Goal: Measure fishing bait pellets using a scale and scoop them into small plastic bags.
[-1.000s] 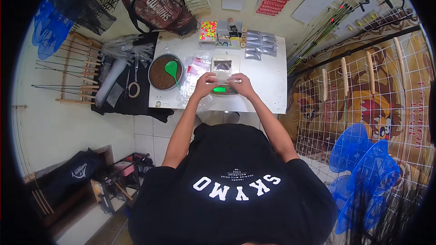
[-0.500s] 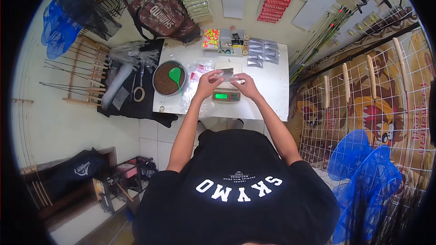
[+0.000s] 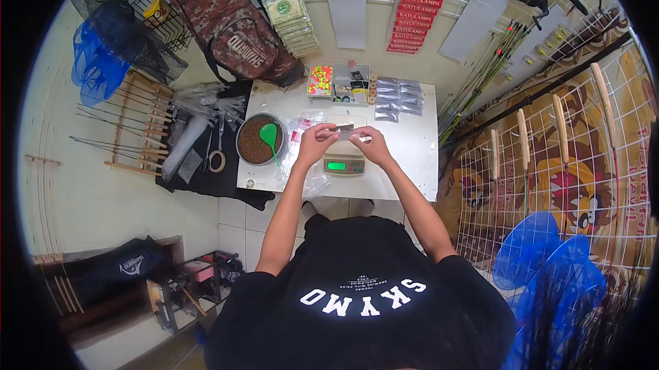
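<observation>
My left hand [image 3: 317,141] and my right hand [image 3: 371,145] pinch the two sides of a small plastic bag [image 3: 344,128] with something dark brown in it. They hold it above a digital scale [image 3: 345,166] whose display is lit green. Fingers and bag hide part of the scale's white top. To the left is a round bowl [image 3: 258,155] of brown granular material, with a green scoop [image 3: 268,134] resting in it. Clear and red-printed plastic bags [image 3: 302,124] lie between the bowl and the scale.
Rows of filled silvery packets [image 3: 399,98] lie at the table's back right. Beside them stands a box [image 3: 359,95] of small items and bright pellets [image 3: 320,79]. A tape roll [image 3: 217,161] lies on black cloth at left. Fishing rods [image 3: 473,88] and blue nets [image 3: 549,267] line the right.
The bag between my hands looks narrower, as if folded or rolled down. The whole view has shifted, so the table sits lower in the picture. Both hands keep their grip.
</observation>
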A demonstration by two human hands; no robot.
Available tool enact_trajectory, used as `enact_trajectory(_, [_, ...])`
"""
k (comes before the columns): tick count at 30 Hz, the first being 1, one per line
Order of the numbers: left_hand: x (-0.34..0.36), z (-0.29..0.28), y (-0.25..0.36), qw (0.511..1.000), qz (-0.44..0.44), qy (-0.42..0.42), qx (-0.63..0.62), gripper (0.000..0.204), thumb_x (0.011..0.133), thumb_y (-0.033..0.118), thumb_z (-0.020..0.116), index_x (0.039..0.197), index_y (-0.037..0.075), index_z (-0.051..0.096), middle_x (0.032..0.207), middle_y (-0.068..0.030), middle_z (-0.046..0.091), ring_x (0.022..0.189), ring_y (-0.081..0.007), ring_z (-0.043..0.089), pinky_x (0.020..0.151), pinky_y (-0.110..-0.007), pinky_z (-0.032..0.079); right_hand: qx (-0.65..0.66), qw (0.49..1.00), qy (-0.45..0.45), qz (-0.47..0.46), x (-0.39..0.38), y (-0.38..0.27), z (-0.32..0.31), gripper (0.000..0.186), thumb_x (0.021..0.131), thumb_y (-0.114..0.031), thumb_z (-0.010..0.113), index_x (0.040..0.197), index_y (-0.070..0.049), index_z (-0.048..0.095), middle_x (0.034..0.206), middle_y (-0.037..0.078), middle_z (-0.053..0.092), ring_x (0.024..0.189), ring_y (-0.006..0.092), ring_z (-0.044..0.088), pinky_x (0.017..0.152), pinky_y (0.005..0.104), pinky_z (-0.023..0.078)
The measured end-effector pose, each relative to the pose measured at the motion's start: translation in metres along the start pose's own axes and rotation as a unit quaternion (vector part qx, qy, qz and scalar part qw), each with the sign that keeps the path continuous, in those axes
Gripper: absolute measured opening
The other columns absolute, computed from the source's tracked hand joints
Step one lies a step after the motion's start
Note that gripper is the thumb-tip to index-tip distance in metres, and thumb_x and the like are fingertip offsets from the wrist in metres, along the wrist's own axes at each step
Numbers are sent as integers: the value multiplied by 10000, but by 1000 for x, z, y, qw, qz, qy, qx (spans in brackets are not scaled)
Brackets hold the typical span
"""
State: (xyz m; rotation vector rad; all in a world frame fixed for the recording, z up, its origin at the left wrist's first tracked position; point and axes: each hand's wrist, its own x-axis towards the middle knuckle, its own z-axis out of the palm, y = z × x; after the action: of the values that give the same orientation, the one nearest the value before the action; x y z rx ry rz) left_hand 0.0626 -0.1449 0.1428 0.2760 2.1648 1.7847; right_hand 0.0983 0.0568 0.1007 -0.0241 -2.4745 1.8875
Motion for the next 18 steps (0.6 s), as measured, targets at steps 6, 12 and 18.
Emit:
enact_trajectory(6, [0, -18, 33, 998, 21, 55, -18, 348, 795, 126, 729, 1100, 5, 611, 907, -93, 701, 843, -110, 639, 750, -251, 505, 39, 997, 55, -43, 17, -37, 10, 254, 781, -204, 726, 996, -76, 681, 946, 59, 637, 842, 151, 592, 692, 279, 482])
enact_trajectory(12, [-11, -56, 60, 991, 55, 82, -87, 327, 836, 98, 673, 1135, 4, 579, 962, -89, 687, 859, -105, 624, 741, -249, 519, 32, 994, -43, -98, 37, -74, 26, 276, 778, -236, 729, 996, -72, 682, 1039, 60, 653, 977, 176, 577, 809, 321, 451])
enact_trajectory(18, [-24, -97, 100, 986, 43, 38, -158, 350, 864, 83, 646, 1185, 3, 532, 1031, -111, 670, 894, -132, 627, 751, -263, 531, 12, 971, -238, -23, 52, -76, 66, 400, 770, -262, 751, 1091, -42, 661, 1056, 95, 656, 1038, 194, 580, 903, 334, 451])
